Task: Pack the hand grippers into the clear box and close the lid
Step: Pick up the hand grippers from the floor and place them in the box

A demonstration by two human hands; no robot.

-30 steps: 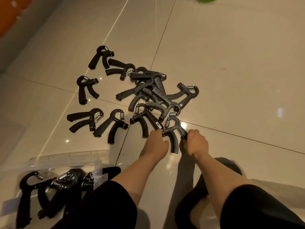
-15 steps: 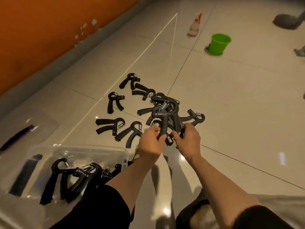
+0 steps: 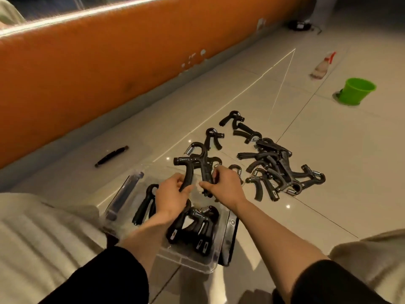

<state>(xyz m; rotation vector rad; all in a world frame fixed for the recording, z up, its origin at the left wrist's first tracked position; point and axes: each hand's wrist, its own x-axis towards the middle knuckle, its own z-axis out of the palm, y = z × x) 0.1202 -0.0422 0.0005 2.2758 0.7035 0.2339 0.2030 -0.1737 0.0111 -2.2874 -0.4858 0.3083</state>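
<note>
My left hand (image 3: 173, 195) grips the handle of a black hand gripper (image 3: 189, 170), held upright above the clear box (image 3: 186, 258). My right hand (image 3: 225, 186) grips a second black hand gripper (image 3: 205, 165) right beside it. The open box sits on the floor under my hands and holds several black grippers (image 3: 197, 224). A pile of several more hand grippers (image 3: 274, 170) lies on the tiles to the right. A few separate ones (image 3: 232, 120) lie farther back.
An orange wall (image 3: 109, 73) with a grey skirting runs along the left. A black stick-like object (image 3: 111, 155) lies near it, possibly on the clear lid. A green bucket (image 3: 357, 91) and a spray bottle (image 3: 322, 66) stand at the far right.
Both hands lifted a gripper each off the pile and carried them left, from over the floor to above the clear box. The camera view swung left and up.
</note>
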